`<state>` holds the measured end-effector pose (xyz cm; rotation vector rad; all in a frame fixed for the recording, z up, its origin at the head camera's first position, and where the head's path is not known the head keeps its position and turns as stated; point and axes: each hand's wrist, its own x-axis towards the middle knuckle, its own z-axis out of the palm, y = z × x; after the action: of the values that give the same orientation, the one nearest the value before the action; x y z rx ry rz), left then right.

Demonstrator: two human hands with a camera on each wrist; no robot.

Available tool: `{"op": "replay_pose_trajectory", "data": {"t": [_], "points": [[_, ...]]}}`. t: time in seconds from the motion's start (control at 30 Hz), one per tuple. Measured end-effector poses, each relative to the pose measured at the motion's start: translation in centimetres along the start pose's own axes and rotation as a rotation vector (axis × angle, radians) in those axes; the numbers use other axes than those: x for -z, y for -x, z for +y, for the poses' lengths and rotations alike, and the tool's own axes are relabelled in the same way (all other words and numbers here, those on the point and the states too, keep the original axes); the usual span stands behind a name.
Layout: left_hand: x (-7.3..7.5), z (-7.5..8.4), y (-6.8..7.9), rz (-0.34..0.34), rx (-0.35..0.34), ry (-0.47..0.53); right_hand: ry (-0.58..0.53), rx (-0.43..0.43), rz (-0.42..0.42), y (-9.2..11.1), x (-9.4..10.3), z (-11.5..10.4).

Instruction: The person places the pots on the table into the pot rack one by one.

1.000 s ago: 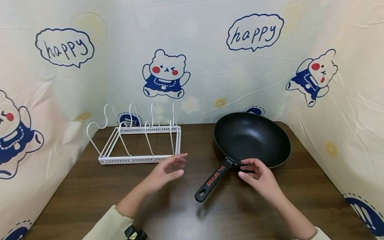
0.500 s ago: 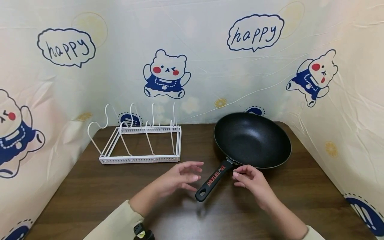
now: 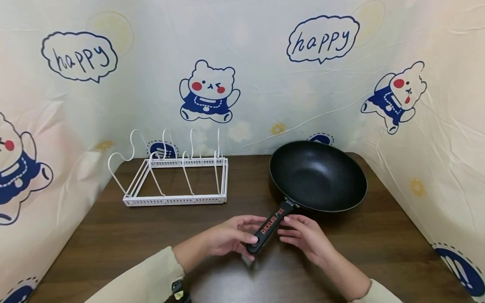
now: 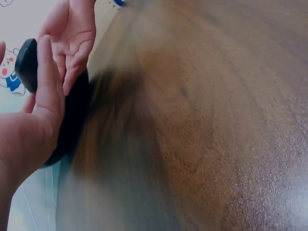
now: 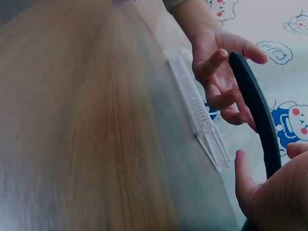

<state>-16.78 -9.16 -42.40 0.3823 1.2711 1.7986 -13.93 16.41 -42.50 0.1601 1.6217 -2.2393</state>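
A black frying pan (image 3: 318,176) sits on the right of the wooden table, tilted, its black handle (image 3: 271,223) with red lettering aimed toward me. My left hand (image 3: 230,236) is around the handle's end, thumb over the top and fingers spread beneath. In the right wrist view, the left palm faces the handle (image 5: 260,113) with its fingers loosely bent, not closed round it. Beside the handle's right side, near the pan, is my right hand (image 3: 307,239), its fingers extended toward the handle. Whether its fingertips touch the handle is hard to tell.
On the left of the table (image 3: 113,235) stands a white rack (image 3: 175,201) with several upright wire loops. A cloth backdrop (image 3: 257,84) printed with bears surrounds the table at the back and sides.
My left hand has moved right and down from near the rack to the handle's end. The right hand has come down and left to the handle. The pan and rack stay put.
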Motion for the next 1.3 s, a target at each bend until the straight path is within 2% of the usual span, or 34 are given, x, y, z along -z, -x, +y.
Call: {"op": "replay_pose_trajectory", "data": {"t": [0.17, 0.27, 0.4, 0.5, 0.67, 0.97, 1.17, 1.3], "points": [[-0.2, -0.2, -0.3, 0.005, 0.002, 0.000, -0.152, -0.011, -0.038, -0.8, -0.6, 0.6], [-0.4, -0.4, -0.5, 0.017, 0.006, -0.005, -0.242, 0.002, -0.028, -1.5, -0.8, 0.8], [-0.4, -0.7, -0.6, 0.021, 0.004, -0.005, -0.303, 0.041, -0.060, -2.5, -0.6, 1.0], [-0.2, -1.1, -0.6, 0.002, -0.006, 0.000, -0.291, 0.084, -0.097, -2.9, -0.5, 1.2], [-0.2, -1.3, -0.6, -0.031, -0.022, 0.022, -0.275, 0.120, -0.094, -2.9, -0.6, 1.3], [-0.7, -1.5, -0.5, -0.064, -0.028, -0.005, -0.257, 0.130, -0.044, -2.0, -0.8, 1.1], [-1.1, -2.2, -0.1, -0.096, -0.070, -0.003, -0.230, 0.123, -0.037, -1.6, -0.9, 1.1], [-1.5, -3.0, 0.2, -0.080, -0.106, -0.015, -0.175, 0.124, -0.013, -1.2, -1.6, 0.9]]}}
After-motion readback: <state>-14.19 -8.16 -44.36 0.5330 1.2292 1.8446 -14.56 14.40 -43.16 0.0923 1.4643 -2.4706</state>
